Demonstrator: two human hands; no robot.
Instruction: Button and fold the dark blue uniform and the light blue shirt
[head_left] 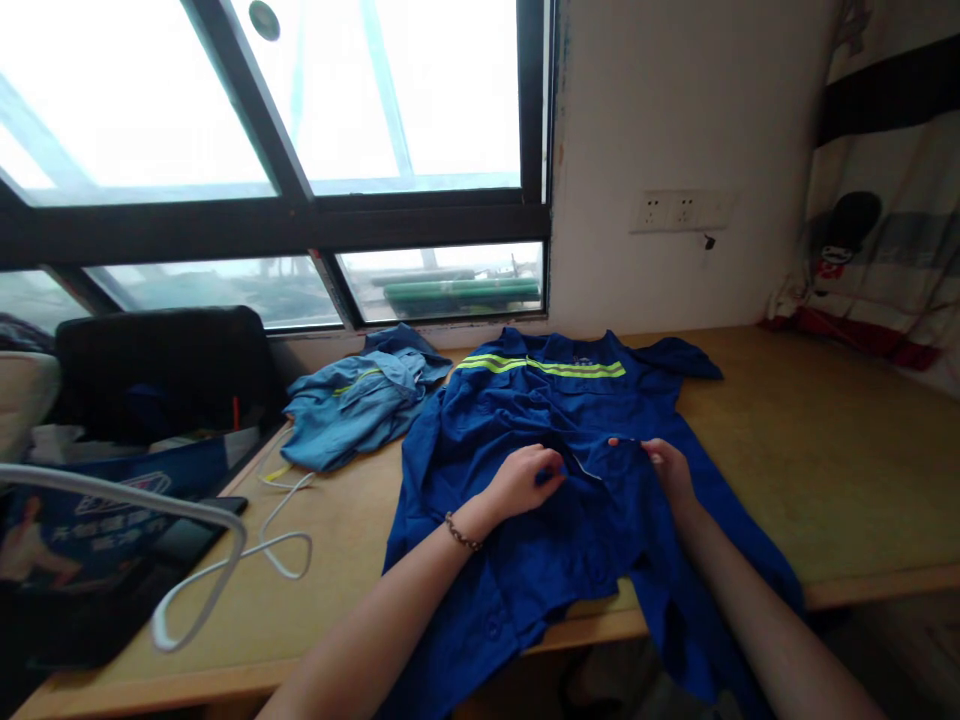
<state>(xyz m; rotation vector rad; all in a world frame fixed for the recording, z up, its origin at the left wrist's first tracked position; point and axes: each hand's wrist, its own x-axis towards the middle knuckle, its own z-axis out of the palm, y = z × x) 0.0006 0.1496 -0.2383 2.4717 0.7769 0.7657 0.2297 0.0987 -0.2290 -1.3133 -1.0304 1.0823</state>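
Observation:
A dark blue work jacket (525, 410) with a yellow-green and silver reflective stripe across its chest lies spread on the wooden table (810, 450), its lower part hanging over the front edge. My left hand (529, 478), with a braided bracelet at the wrist, is closed at the jacket's middle, thumb and fingers curled together on the cloth near a pale edge. My right hand (667, 468) pinches the front flap of the jacket and holds that cloth raised. A lighter blue garment (352, 400) lies crumpled to the left of the jacket.
A white cable (217, 515) loops over the table's left side. Beyond it stand a black bag (165, 350) and a blue printed bag (112, 500). Wall sockets (679, 210), a window (420, 100) and a curtain (885, 230) border the table.

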